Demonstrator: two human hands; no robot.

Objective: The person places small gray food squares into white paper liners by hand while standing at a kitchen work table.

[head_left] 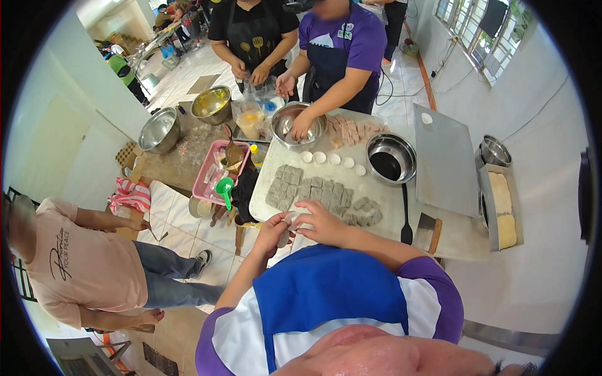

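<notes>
My left hand (pixel 274 230) and my right hand (pixel 321 222) meet at the near edge of the work table (pixel 464 235). Together they pinch a small pale piece of dough (pixel 295 219), and a greyish bit shows under my left fingers. Just beyond them lie several grey dough pieces (pixel 316 194) in rows on the table. A short row of small white dough rounds (pixel 333 159) sits farther back, with pink dough pieces (pixel 352 130) behind it.
A steel bowl of dark liquid (pixel 390 160), a black spatula (pixel 406 216) and a bench scraper (pixel 429 232) lie to my right. Farther right are a metal board (pixel 446 160) and a tray of pale dough (pixel 505 210). Two co-workers stand across; one's hand is in a steel bowl (pixel 298 124). A person in pink (pixel 88 266) stands left.
</notes>
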